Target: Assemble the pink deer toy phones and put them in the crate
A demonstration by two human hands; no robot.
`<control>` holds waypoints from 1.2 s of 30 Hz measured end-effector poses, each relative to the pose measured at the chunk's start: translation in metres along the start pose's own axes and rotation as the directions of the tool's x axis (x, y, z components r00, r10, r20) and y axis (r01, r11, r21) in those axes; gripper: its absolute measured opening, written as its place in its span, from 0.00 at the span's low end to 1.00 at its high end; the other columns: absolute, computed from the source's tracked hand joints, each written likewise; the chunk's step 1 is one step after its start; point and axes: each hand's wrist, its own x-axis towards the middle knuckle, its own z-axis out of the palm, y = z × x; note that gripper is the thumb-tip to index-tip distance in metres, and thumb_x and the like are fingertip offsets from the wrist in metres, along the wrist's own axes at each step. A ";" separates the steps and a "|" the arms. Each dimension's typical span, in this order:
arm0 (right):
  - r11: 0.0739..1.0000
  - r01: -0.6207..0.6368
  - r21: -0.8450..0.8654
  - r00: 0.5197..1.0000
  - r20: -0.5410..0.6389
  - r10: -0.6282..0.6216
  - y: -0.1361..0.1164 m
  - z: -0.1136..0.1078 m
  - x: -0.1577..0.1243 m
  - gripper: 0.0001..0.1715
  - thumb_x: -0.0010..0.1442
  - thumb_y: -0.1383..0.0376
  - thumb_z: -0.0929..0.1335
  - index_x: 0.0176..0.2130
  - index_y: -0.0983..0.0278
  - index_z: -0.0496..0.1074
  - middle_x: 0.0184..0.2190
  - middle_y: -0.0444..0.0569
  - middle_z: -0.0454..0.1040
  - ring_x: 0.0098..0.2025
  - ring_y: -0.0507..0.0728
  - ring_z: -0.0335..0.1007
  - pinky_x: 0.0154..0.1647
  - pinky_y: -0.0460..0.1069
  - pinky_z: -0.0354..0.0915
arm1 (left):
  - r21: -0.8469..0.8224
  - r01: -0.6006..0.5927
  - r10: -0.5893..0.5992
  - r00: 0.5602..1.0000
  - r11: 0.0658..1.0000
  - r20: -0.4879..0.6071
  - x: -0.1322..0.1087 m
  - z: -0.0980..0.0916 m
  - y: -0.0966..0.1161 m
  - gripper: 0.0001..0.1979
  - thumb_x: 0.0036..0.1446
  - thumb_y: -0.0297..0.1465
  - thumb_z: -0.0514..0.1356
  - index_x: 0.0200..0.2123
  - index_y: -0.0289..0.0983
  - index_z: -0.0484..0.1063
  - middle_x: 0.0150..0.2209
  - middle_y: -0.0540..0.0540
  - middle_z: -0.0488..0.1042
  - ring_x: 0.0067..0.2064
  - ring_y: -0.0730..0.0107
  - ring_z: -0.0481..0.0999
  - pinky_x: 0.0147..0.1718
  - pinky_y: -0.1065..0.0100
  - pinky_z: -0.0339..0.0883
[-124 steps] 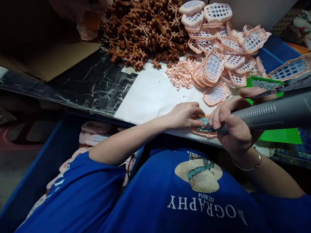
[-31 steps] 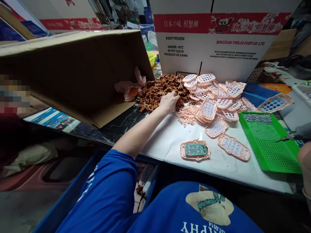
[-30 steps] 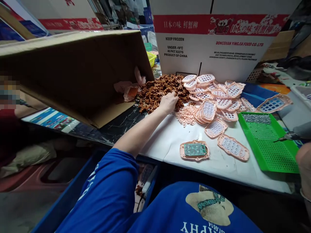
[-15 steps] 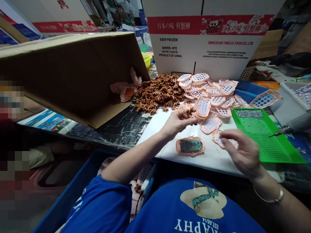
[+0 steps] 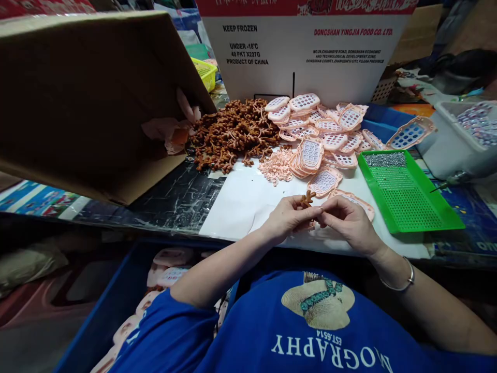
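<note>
My left hand (image 5: 289, 220) pinches a small brown branched plastic piece (image 5: 308, 198), whose knobbed tips stick up above the fingers. My right hand (image 5: 351, 224) meets it there, thumb and fingertips pressed together against the left fingertips; what they hold, if anything, is hidden. Both hands are just above the near edge of the white work sheet (image 5: 229, 204). Behind the right hand lies a peach plastic shell (image 5: 357, 200), partly covered. The shell with a dark panel and green circuit board, seen earlier, is now hidden behind the hands.
A heap of brown branched pieces (image 5: 236, 132) lies beside a pile of peach shells with holes (image 5: 330, 124) and small peach bits (image 5: 276, 166). A green tray (image 5: 446, 212) with screws stands right, near a screwdriver tip (image 5: 446, 184). A cardboard box (image 5: 97, 103) leans left; a blue bin (image 5: 112, 290) stands below.
My left hand has come nearer, bringing the brown piece. My right hand has moved left and its fingers have closed against the left fingertips. The view has tilted downward.
</note>
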 end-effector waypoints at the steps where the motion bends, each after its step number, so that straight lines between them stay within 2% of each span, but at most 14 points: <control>1: 1.000 -0.014 -0.016 1.000 -0.013 0.014 0.001 -0.001 -0.001 0.15 0.55 0.55 0.75 0.33 0.62 0.73 0.27 0.44 0.77 0.29 0.52 0.75 0.33 0.48 0.73 | 0.096 -0.041 0.044 0.999 0.995 -0.029 -0.002 -0.002 0.000 0.24 0.51 0.51 0.67 0.35 0.35 0.71 0.20 0.54 0.67 0.19 0.79 0.61 0.19 0.73 0.52; 3: 0.997 -0.044 -0.056 0.998 -0.056 0.041 0.007 -0.005 -0.004 0.15 0.55 0.55 0.75 0.32 0.62 0.72 0.25 0.43 0.76 0.27 0.52 0.75 0.31 0.47 0.72 | 0.390 -0.169 0.237 0.962 0.905 -0.133 -0.009 -0.009 -0.001 0.23 0.53 0.49 0.67 0.41 0.36 0.72 0.24 0.52 0.70 0.24 0.75 0.67 0.25 0.71 0.60; 4: 0.995 -0.061 -0.075 0.995 -0.080 0.055 0.010 -0.007 -0.006 0.16 0.55 0.55 0.75 0.32 0.62 0.72 0.25 0.43 0.76 0.27 0.52 0.75 0.30 0.48 0.72 | 0.550 -0.223 0.365 0.917 0.805 -0.161 -0.013 -0.013 -0.002 0.23 0.54 0.48 0.67 0.44 0.37 0.73 0.28 0.50 0.72 0.29 0.71 0.70 0.31 0.68 0.64; 6: 0.989 -0.101 -0.108 0.990 -0.112 0.089 0.016 -0.010 -0.008 0.16 0.54 0.54 0.75 0.33 0.62 0.71 0.25 0.44 0.76 0.26 0.53 0.75 0.30 0.48 0.71 | 0.778 -0.278 0.561 0.820 0.563 -0.113 -0.020 -0.023 -0.007 0.25 0.54 0.47 0.67 0.49 0.37 0.73 0.40 0.42 0.76 0.42 0.62 0.75 0.44 0.61 0.68; 7: 0.985 -0.121 -0.120 0.987 -0.120 0.107 0.019 -0.010 -0.010 0.17 0.54 0.54 0.75 0.33 0.62 0.71 0.25 0.44 0.76 0.26 0.53 0.75 0.29 0.48 0.71 | 0.831 -0.294 0.595 0.802 0.472 -0.054 -0.023 -0.027 -0.011 0.26 0.54 0.47 0.68 0.50 0.37 0.73 0.48 0.38 0.75 0.49 0.56 0.74 0.49 0.57 0.67; 9: 0.979 -0.153 -0.134 0.983 -0.118 0.137 0.022 -0.009 -0.012 0.17 0.54 0.53 0.75 0.33 0.62 0.71 0.24 0.44 0.76 0.25 0.53 0.75 0.28 0.49 0.71 | 0.862 -0.331 0.573 0.817 0.383 0.060 -0.026 -0.032 -0.019 0.27 0.55 0.46 0.67 0.53 0.38 0.71 0.57 0.34 0.71 0.57 0.51 0.70 0.56 0.52 0.64; 11: 0.976 -0.164 -0.143 0.983 -0.107 0.149 0.023 -0.006 -0.013 0.17 0.54 0.53 0.75 0.32 0.63 0.71 0.24 0.44 0.76 0.24 0.53 0.74 0.28 0.49 0.71 | 0.862 -0.352 0.531 0.839 0.365 0.118 -0.028 -0.033 -0.027 0.24 0.60 0.43 0.64 0.55 0.38 0.70 0.58 0.35 0.70 0.59 0.52 0.69 0.57 0.52 0.63; 14: 0.977 -0.142 -0.158 0.988 -0.090 0.129 0.022 0.002 -0.014 0.16 0.56 0.54 0.74 0.31 0.62 0.70 0.22 0.44 0.75 0.23 0.52 0.72 0.27 0.48 0.69 | 0.864 -0.351 0.532 0.838 0.361 0.118 -0.027 -0.032 -0.033 0.20 0.63 0.39 0.61 0.56 0.37 0.70 0.56 0.36 0.73 0.57 0.54 0.71 0.56 0.53 0.64; 18: 0.963 -0.081 -0.257 0.995 -0.076 0.063 0.022 0.008 -0.014 0.13 0.58 0.56 0.72 0.30 0.62 0.70 0.23 0.43 0.75 0.24 0.52 0.71 0.28 0.49 0.68 | 0.876 -0.327 0.532 0.841 0.353 0.099 -0.027 -0.030 -0.033 0.19 0.64 0.40 0.60 0.55 0.38 0.71 0.55 0.37 0.74 0.56 0.54 0.72 0.54 0.54 0.65; 22: 0.897 0.000 -0.441 0.996 -0.084 -0.041 0.023 0.011 -0.015 0.11 0.60 0.60 0.71 0.28 0.61 0.69 0.23 0.43 0.73 0.26 0.52 0.68 0.28 0.49 0.65 | 0.886 -0.317 0.535 0.840 0.338 0.096 -0.027 -0.030 -0.033 0.20 0.64 0.40 0.60 0.55 0.38 0.71 0.56 0.37 0.74 0.55 0.54 0.71 0.52 0.54 0.65; 26: 0.877 -0.001 -0.481 0.995 -0.084 -0.044 0.021 0.011 -0.012 0.11 0.60 0.62 0.70 0.28 0.61 0.68 0.23 0.42 0.71 0.26 0.51 0.66 0.28 0.48 0.63 | 0.886 -0.320 0.538 0.837 0.334 0.100 -0.027 -0.030 -0.034 0.19 0.64 0.40 0.59 0.55 0.39 0.70 0.55 0.38 0.74 0.54 0.55 0.71 0.52 0.55 0.65; 32: 0.797 0.057 -0.601 0.998 0.059 -0.027 0.015 0.005 -0.001 0.13 0.59 0.66 0.70 0.25 0.62 0.65 0.21 0.40 0.67 0.24 0.49 0.62 0.27 0.47 0.59 | 0.897 -0.331 0.558 0.821 0.292 0.122 -0.027 -0.029 -0.034 0.21 0.65 0.39 0.59 0.57 0.36 0.68 0.54 0.37 0.73 0.53 0.55 0.71 0.50 0.56 0.64; 34: 0.766 0.076 -0.639 0.995 0.100 -0.016 0.014 0.001 -0.003 0.12 0.61 0.64 0.70 0.27 0.62 0.67 0.22 0.41 0.70 0.25 0.50 0.64 0.28 0.47 0.61 | 0.891 -0.326 0.555 0.825 0.315 0.106 -0.027 -0.029 -0.035 0.22 0.65 0.39 0.59 0.57 0.36 0.67 0.55 0.37 0.74 0.53 0.55 0.71 0.50 0.56 0.64; 36: 0.698 0.154 -0.699 0.988 0.130 -0.087 0.012 -0.001 -0.007 0.11 0.64 0.62 0.69 0.30 0.62 0.68 0.26 0.43 0.73 0.28 0.51 0.68 0.31 0.48 0.63 | 0.882 -0.327 0.547 0.832 0.340 0.097 -0.027 -0.030 -0.035 0.22 0.64 0.39 0.60 0.58 0.36 0.66 0.55 0.38 0.73 0.54 0.55 0.71 0.51 0.56 0.64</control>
